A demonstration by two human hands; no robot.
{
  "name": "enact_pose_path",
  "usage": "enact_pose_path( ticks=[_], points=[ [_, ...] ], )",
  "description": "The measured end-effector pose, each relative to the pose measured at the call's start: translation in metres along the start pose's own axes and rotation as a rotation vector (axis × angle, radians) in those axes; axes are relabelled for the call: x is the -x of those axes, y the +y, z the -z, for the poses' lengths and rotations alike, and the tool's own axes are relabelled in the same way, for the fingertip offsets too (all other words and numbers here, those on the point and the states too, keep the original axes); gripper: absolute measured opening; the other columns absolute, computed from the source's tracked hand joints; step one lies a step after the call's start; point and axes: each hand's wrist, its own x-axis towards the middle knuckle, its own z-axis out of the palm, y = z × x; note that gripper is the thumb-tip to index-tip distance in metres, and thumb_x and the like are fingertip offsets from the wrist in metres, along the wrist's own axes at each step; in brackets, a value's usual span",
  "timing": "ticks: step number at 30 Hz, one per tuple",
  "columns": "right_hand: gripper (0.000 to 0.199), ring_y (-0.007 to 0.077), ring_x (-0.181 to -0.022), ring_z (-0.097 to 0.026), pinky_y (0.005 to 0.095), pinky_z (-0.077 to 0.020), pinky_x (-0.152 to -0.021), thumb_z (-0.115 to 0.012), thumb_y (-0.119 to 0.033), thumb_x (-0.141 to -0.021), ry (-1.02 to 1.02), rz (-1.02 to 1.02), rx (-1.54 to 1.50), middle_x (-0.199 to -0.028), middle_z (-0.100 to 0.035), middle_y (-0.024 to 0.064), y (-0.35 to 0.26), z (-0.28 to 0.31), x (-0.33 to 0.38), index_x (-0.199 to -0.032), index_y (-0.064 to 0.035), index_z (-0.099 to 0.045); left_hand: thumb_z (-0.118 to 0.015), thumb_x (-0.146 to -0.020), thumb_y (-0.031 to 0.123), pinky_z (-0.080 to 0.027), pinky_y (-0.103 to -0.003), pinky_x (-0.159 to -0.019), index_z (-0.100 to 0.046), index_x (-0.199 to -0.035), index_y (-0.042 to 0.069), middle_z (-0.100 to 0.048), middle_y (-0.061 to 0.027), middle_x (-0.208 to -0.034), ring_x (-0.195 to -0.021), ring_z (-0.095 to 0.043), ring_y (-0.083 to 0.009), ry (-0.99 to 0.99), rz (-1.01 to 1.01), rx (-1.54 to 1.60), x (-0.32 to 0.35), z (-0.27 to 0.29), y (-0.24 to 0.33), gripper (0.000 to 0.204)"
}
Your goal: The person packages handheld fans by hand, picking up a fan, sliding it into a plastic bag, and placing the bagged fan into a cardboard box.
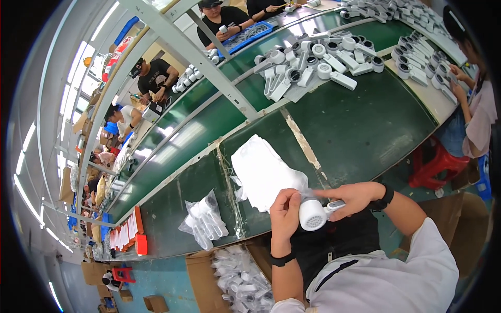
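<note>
A white handheld device (pixel 313 215) with a round, perforated head is held before me at the table's near edge. My right hand (pixel 348 201) is closed round its grey-white handle, the index finger stretched toward my left hand. Fingers of my left hand (pixel 286 206) pinch a thin clear plastic bag (pixel 306 194) beside the round head; how far the bag covers the device cannot be made out. Just beyond both hands lies a stack of white plastic bags (pixel 263 169). Several bagged devices (pixel 204 219) rest on the green table to the left.
A heap of similar devices (pixel 318 57) covers the table's far side, with more rows (pixel 417 60) at right, where a co-worker sits. Below the table stands a cardboard box (pixel 201 271) of bagged devices. Orange trays (pixel 130 229) stand far left. A metal post (pixel 209 68) rises beside the conveyor.
</note>
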Motion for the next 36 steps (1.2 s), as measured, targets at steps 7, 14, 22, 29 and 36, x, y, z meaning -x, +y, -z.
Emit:
enact_pose_path(
  ticks=[7,14,22,29,36],
  points=[
    [0.071,0.0164,-0.065,-0.062,0.0298,-0.0506,-0.062,-0.063,-0.037,-0.087,0.34,0.025,0.026,-0.092,-0.065,0.0115,0.012,-0.031,-0.016,-0.145,-0.0098,-0.031,-0.062,-0.09,0.008,-0.044,-0.024,-0.063,-0.063,-0.089,-0.001,-0.058,-0.009,-0.089,-0.071,-0.055,-0.0157,0.046,-0.28,-0.357,0.004,0.005,0.008,0.008],
    [0.071,0.0163,-0.057,-0.06,0.0318,-0.0508,-0.055,-0.064,-0.026,-0.087,0.492,-0.089,-0.454,-0.085,-0.063,0.0092,0.01,-0.053,-0.033,-0.145,-0.0085,-0.026,-0.067,-0.082,0.006,-0.049,-0.033,-0.059,-0.065,-0.088,0.005,-0.058,-0.0101,-0.091,-0.07,-0.06,-0.0259,0.151,-0.486,-0.705,0.013,-0.025,0.005,0.007],
    [0.07,0.0167,-0.117,-0.048,0.0305,-0.0412,-0.098,-0.062,-0.016,-0.092,0.944,0.418,-0.602,-0.133,-0.046,0.01,0.042,-0.056,-0.062,-0.146,-0.0032,-0.019,-0.066,-0.082,0.002,-0.05,-0.031,-0.066,-0.063,-0.088,0.001,-0.058,-0.0112,-0.089,-0.078,-0.062,-0.0256,-0.187,-0.277,-0.365,0.044,-0.048,0.003,0.007],
    [0.064,0.0199,-0.115,-0.053,0.0295,-0.0459,-0.091,-0.06,-0.023,-0.093,0.974,0.453,-0.305,-0.122,-0.057,0.0153,0.023,-0.065,-0.062,-0.143,-0.0009,-0.028,-0.052,-0.095,0.008,-0.042,-0.035,-0.1,-0.036,-0.138,0.003,-0.048,-0.0092,-0.132,-0.118,-0.05,-0.0198,0.04,0.21,0.412,0.038,-0.039,-0.039,0.046],
    [0.024,0.0299,-0.077,-0.058,0.0327,-0.0464,-0.068,-0.063,-0.01,-0.084,1.214,0.53,0.242,-0.092,-0.062,0.0162,-0.006,-0.068,-0.055,-0.105,0.0008,-0.062,-0.053,-0.097,0.016,-0.051,-0.039,-0.081,-0.034,-0.138,0.007,-0.051,-0.0099,-0.129,-0.107,-0.057,-0.0238,-0.097,0.267,0.693,0.044,-0.012,-0.04,0.047]
  ],
)
